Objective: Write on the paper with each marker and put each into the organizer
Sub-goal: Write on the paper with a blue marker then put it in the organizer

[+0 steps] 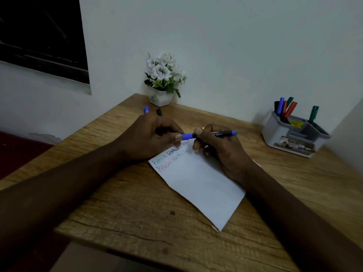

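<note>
Home study corner. Small wood-grain laminate desk (pixel 137 193) set against plain white walls (pixel 216 46). White artificial flowers in a white pot (pixel 164 79); grey plastic desk organizer (pixel 294 136) holding markers.

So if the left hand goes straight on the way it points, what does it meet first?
Most likely the right hand: the left hand points rightward along the blue marker, and both grip it.

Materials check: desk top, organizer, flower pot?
Desk top: wood or wood-look laminate, matte; printed-looking grain, cracks and knots. Organizer: grey moulded plastic, smooth, with a label on its front. Flower pot: white, slightly glossy, ceramic or plastic; cannot tell which.
</note>
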`<state>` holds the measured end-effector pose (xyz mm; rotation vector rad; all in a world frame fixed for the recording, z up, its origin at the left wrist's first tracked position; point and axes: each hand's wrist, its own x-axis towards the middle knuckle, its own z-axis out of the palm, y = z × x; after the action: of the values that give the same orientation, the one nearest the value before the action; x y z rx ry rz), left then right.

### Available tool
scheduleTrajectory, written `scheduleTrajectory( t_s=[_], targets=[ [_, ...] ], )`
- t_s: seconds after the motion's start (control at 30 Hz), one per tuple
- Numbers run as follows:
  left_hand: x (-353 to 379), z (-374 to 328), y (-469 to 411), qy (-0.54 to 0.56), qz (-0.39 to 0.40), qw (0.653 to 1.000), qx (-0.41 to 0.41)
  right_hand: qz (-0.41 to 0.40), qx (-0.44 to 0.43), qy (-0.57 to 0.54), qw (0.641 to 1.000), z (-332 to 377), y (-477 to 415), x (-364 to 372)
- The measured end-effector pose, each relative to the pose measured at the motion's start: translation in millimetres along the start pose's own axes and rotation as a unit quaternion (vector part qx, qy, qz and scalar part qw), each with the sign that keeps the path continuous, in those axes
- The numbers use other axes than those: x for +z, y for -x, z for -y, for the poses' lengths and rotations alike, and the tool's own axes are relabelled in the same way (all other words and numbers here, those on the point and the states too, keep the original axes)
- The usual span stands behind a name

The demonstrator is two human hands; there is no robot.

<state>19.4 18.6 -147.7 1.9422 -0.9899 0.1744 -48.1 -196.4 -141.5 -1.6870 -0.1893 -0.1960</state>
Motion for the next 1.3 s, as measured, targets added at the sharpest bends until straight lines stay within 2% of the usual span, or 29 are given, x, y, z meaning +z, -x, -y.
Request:
scheduleTrajectory(
  t_s=[0.33, 0.43, 0.53, 0.7, 0.83, 0.93, 1.13, 1.3],
  targets=[
    [9.5, -3.5, -2.6, -0.001, -0.037, 0.999, 0.005, -0.002, 0.003, -0.011, 1.000, -6.3, -4.9, -3.7],
    [9.6, 0.3, -3.4, -0.082, -0.023, 0.996, 0.026, -0.026, 0.046, -0.089, 0.995, -5.2, -6.9, -5.1],
    [4.8, 7.0, -1.4, -0.176, 0.010, 0.984, 0.009, -0.056, 0.033, -0.136, 0.989, -5.2, -8.1, -12.8],
    [3.4, 13.8, 0.4, -0.266, 0.092, 0.959, -0.018, -0.058, 0.004, -0.068, 0.996, -2.3, 0.6, -22.6],
    [4.2, 17.4, -0.5, -0.258, 0.095, 0.962, -0.006, -0.076, 0.002, 0.068, 0.995, 10.1, 16.8, -36.0],
    [6.4, 21.3, -1.5, -0.239, 0.109, 0.965, 0.002, -0.163, -0.052, 0.178, 0.969, 14.2, 22.9, -56.1],
    [9.0, 22.4, -2.6, -0.200, 0.141, 0.969, -0.029, -0.331, -0.101, 0.219, 0.912, 31.5, 36.1, -121.0],
    [9.9, 18.6, -3.3, -0.223, 0.138, 0.965, -0.023, -0.479, -0.159, 0.302, 0.809, 68.9, 16.0, -189.0]
  ],
)
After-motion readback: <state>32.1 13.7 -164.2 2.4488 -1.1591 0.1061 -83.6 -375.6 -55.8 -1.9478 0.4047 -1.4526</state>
